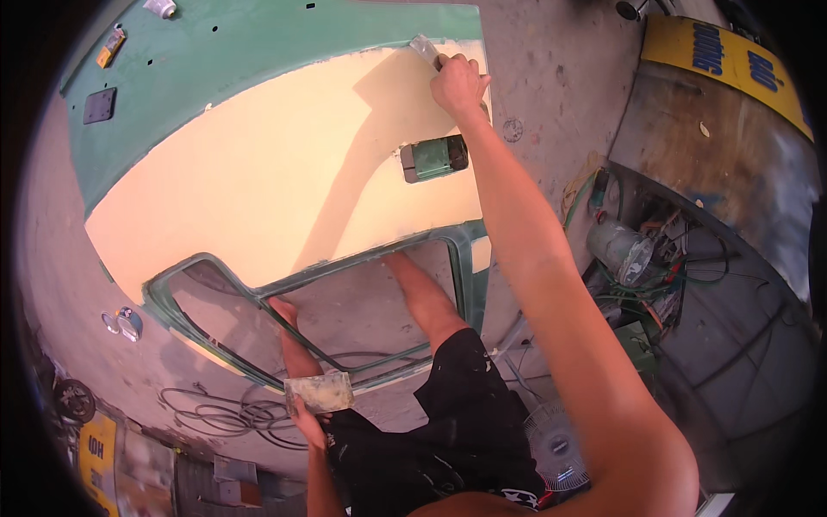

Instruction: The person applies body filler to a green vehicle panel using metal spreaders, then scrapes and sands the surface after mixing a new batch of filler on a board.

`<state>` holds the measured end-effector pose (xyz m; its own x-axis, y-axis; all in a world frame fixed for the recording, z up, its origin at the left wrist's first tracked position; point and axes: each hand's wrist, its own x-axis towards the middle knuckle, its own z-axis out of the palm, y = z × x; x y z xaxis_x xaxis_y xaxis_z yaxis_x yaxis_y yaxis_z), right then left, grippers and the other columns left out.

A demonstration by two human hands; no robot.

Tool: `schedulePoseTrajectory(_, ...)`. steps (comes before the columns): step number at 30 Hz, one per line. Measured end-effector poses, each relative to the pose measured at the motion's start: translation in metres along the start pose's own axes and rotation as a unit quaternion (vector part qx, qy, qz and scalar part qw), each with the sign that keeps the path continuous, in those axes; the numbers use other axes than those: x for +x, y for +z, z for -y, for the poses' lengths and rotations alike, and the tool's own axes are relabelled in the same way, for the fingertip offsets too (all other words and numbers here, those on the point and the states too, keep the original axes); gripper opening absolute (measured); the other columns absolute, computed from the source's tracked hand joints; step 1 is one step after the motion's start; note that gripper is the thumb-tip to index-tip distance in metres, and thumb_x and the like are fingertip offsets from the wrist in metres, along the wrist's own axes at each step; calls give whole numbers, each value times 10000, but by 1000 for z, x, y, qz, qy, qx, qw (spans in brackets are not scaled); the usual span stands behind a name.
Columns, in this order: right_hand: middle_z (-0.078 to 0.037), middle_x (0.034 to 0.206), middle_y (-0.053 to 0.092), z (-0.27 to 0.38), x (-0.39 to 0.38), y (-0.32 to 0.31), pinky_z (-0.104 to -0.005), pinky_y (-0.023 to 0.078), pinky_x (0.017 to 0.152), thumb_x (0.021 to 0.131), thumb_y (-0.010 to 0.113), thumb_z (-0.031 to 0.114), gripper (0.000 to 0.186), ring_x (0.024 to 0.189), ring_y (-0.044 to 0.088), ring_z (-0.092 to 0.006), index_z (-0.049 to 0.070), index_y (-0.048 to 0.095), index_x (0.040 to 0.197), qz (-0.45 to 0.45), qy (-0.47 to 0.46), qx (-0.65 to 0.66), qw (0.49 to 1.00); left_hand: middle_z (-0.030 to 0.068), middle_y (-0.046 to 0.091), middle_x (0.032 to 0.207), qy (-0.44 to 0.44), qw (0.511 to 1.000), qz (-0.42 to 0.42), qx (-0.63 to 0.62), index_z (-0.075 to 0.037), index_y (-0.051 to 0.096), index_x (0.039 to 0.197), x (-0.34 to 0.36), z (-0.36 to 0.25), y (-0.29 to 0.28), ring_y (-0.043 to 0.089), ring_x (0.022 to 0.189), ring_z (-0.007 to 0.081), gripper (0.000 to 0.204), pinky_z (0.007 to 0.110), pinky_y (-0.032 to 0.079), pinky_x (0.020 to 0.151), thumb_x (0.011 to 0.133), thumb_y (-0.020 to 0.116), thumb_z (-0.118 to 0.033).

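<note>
Forward, clasped spreader (424,49) jutting from right grip (461,88), over door panel (258,155), smeared board (320,393) held in left grip (307,424)

Coiled cable (228,412) is lying lt of L fingers (300,412), caged fan (560,446) standing well rt of them, w/ grey cyl. container (616,248) & yellow-edged sheet (722,116) sitting rt of R fingers (457,65).

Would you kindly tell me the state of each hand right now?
Left hand: holding a smeared rectangular board.
Right hand: closed on a flat spreader.
</note>
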<state>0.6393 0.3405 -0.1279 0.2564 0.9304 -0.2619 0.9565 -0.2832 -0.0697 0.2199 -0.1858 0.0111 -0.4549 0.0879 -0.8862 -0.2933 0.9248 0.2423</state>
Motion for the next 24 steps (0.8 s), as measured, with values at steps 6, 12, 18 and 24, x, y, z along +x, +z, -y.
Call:
schedulePoseTrajectory(6,-31,983,625,52,-113,33,-418,358,833,765,562,19,405,1008,544,-228,121,662,1143,60,-191,-27,979,100,626,717,-22,1000,1,18,0,533,1095,0,9,-18,556,393,184,450,253,378,316,996,465,-434)
schedulePoseTrajectory(12,-21,1098,646,-9,-41,-12,-445,358,859,774,580,22,428,1043,537,-243,170,681,1162,-13,-168,8,986,138,626,729,9,1000,-11,5,56,503,1132,2,0,-13,563,391,190,535,241,378,298,992,476,-460)
schedulePoseTrajectory(18,23,1196,627,38,10,1,-466,364,944,792,567,-1,523,1087,536,-213,196,624,1272,-81,-365,-93,923,102,610,678,11,999,-48,9,9,523,1053,2,-3,-12,571,407,194,448,250,378,316,1001,461,-432)
schedulePoseTrajectory(24,24,1154,631,63,-1,14,-452,359,956,830,590,50,455,1119,526,-184,201,624,1257,-37,-326,-96,940,123,624,726,-3,999,-42,11,40,498,1134,-4,-1,-15,564,403,188,494,247,375,307,1000,467,-435)
